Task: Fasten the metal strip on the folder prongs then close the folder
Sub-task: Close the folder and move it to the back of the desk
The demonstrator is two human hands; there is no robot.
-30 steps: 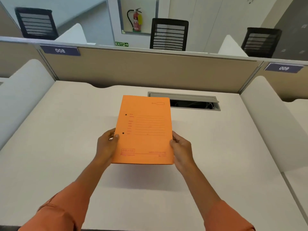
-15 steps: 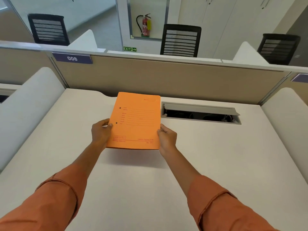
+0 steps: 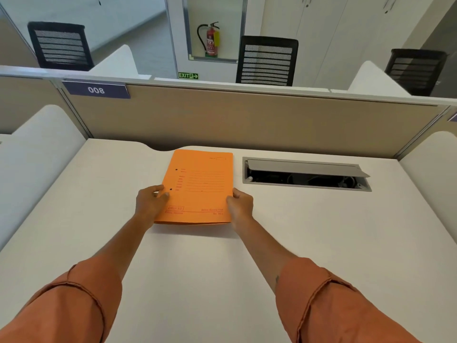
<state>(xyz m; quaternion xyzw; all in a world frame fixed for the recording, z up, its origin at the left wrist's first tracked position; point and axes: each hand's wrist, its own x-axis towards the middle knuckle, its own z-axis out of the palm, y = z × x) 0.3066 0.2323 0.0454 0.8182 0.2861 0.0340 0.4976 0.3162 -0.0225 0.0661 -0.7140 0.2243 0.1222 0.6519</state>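
Observation:
An orange folder (image 3: 200,186) is closed, front cover up, and lies flat or nearly flat on the white desk (image 3: 188,263), near its far middle. Two small dark holes mark its left margin. My left hand (image 3: 151,203) grips the folder's lower left edge, thumb on the cover. My right hand (image 3: 240,203) holds the lower right edge. The metal strip and the prongs are hidden inside the folder.
A grey cable hatch (image 3: 305,174) stands open in the desk just right of the folder. A beige partition (image 3: 247,120) with a "008" label (image 3: 96,89) closes the far side. White side dividers (image 3: 37,154) flank the desk. Black chairs stand beyond.
Both hands have carried the closed folder away from me and down towards the far part of the desk. My arms are stretched out further.

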